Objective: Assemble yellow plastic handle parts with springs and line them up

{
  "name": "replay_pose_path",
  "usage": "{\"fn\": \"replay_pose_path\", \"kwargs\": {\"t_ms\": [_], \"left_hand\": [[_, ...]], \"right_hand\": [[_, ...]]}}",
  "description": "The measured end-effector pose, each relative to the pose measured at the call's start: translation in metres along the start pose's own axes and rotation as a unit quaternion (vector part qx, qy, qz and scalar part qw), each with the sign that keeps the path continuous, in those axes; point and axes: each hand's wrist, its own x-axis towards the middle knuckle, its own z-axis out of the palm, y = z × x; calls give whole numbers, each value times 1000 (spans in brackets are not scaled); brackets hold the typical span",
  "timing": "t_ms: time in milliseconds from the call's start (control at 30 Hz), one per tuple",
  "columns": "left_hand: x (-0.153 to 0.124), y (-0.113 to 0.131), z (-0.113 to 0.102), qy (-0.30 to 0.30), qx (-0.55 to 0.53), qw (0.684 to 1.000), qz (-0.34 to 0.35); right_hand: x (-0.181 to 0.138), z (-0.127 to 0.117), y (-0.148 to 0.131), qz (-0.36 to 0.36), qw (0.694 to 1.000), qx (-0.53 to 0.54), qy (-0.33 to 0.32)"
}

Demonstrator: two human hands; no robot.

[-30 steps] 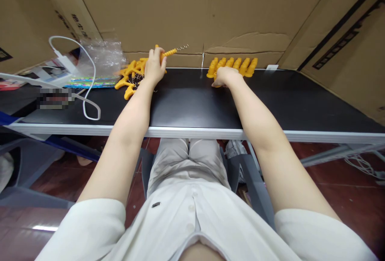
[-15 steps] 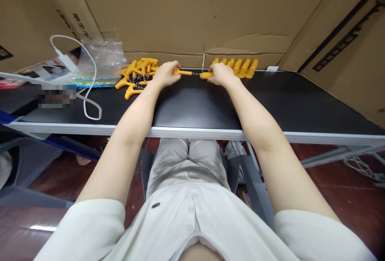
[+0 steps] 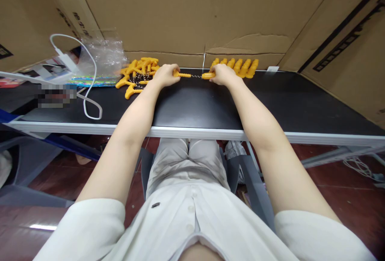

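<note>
**Dressed in pale tones**

Through my feed I see an off-white shirt [image 3: 228, 221] with loose, short sleeves [image 3: 96, 225] that stop short of the elbows. Small pale buttons [image 3: 191, 209] run down its front toward a greyish collar edge [image 3: 198, 236]. I notice one small dark mark [image 3: 155, 205] on the left side. The trousers [image 3: 171, 160] are light grey and creased; the left hand [image 3: 165, 75] and right hand [image 3: 224, 75] are bare.

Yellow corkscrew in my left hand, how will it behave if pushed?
The yellow corkscrew would probably feel stiff: its ridged shaft sticks straight out from your left hand. Looking plastic, the shaft is likely light. Its thin metal spiral might flex sideways.
</note>
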Motion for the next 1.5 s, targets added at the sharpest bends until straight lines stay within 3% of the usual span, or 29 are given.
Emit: {"fn": "replay_pose_path", "kwargs": {"t_ms": [267,433,767,1233,1500], "left_hand": [[0,11,1,-15,-16,1000,9],[0,12,3,-15,-23,999,18],[-2,15,2,-29,3,999,14],[-2,13,4,-17,-11,999,34],[-5,23,1,-28,0,999,19]], "right_hand": [[-7,-1,-13,-66,995,69,0],[-9,0,-16,-19,988,152,-12],[-12,-5,-6,30,939,336,-69],[-9,-6,3,83,870,457,-165],[-6,-8,0,117,859,450,-216]]}}
